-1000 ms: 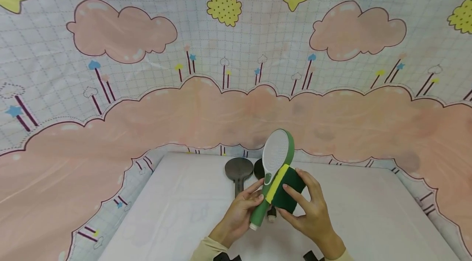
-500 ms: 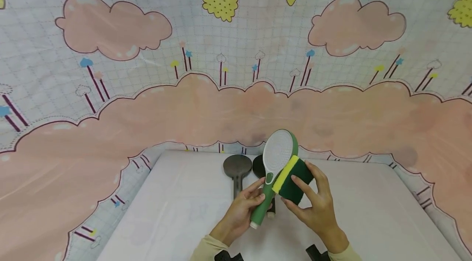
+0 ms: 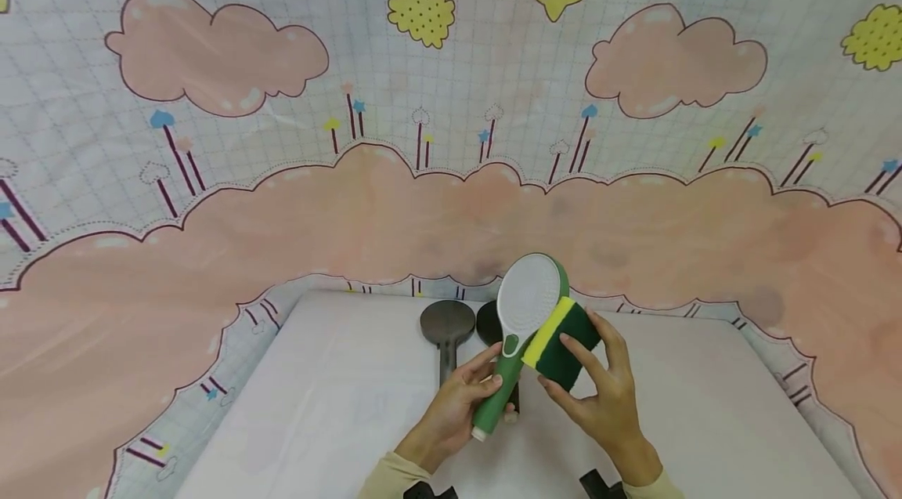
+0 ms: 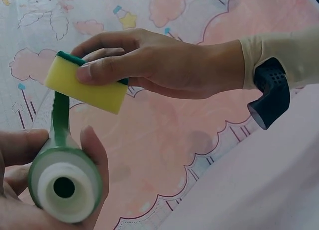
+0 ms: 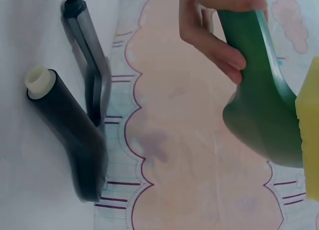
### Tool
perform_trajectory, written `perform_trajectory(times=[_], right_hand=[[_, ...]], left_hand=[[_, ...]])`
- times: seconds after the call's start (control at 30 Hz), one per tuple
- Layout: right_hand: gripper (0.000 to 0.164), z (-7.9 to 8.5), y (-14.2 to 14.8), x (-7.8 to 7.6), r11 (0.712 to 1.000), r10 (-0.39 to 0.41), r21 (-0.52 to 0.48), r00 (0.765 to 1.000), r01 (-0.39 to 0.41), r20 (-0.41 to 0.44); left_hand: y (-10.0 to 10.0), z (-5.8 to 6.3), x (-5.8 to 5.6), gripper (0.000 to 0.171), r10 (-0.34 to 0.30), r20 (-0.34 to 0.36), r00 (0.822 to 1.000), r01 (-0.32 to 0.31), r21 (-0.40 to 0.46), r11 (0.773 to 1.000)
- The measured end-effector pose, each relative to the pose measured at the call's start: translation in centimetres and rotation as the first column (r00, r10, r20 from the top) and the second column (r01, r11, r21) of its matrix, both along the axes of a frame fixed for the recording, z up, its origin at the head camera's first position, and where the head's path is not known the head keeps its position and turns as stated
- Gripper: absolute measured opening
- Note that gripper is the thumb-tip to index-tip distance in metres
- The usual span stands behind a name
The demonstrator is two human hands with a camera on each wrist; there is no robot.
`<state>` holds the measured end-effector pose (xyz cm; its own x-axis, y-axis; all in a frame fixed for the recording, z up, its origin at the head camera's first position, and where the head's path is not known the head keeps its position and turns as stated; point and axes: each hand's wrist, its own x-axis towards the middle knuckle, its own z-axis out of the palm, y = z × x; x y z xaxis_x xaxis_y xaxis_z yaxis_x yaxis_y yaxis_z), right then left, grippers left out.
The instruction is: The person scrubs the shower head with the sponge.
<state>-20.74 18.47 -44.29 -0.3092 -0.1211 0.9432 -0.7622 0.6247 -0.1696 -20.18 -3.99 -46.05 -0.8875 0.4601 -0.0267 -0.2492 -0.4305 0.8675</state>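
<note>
A green handheld shower head (image 3: 530, 295) with a white spray face is tilted up over the table. My left hand (image 3: 451, 405) grips its handle, fingers behind and thumb in front; the left wrist view looks at the hollow white end of the handle (image 4: 65, 187). My right hand (image 3: 602, 397) pinches a yellow and dark green sponge (image 3: 564, 346) between thumb and fingers. The sponge's yellow side faces the shower head, at the right edge of its head and neck. In the right wrist view the sponge (image 5: 310, 135) overlaps the green back of the head (image 5: 264, 125).
Behind my left hand a dark grey shower head (image 3: 448, 324) lies on the white table (image 3: 310, 389). Beside it is a black one (image 3: 488, 323), partly hidden by the green one. A cloud-patterned cloth (image 3: 395, 225) hangs behind the table.
The sponge has moved up and to the right along the shower head, from the upper handle toward the head. Over the last half second it has barely moved. My left hand keeps its grip.
</note>
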Motion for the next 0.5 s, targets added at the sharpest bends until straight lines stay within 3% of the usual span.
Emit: perform_trajectory(times=[0.5], right_hand=[[0.062, 0.55, 0.24, -0.6, 0.999, 0.046, -0.02, 0.999, -0.047, -0.015]], left_hand=[[-0.7, -0.01, 0.19, 0.062, 0.042, -0.014, 0.999, -0.043, -0.063, 0.997]])
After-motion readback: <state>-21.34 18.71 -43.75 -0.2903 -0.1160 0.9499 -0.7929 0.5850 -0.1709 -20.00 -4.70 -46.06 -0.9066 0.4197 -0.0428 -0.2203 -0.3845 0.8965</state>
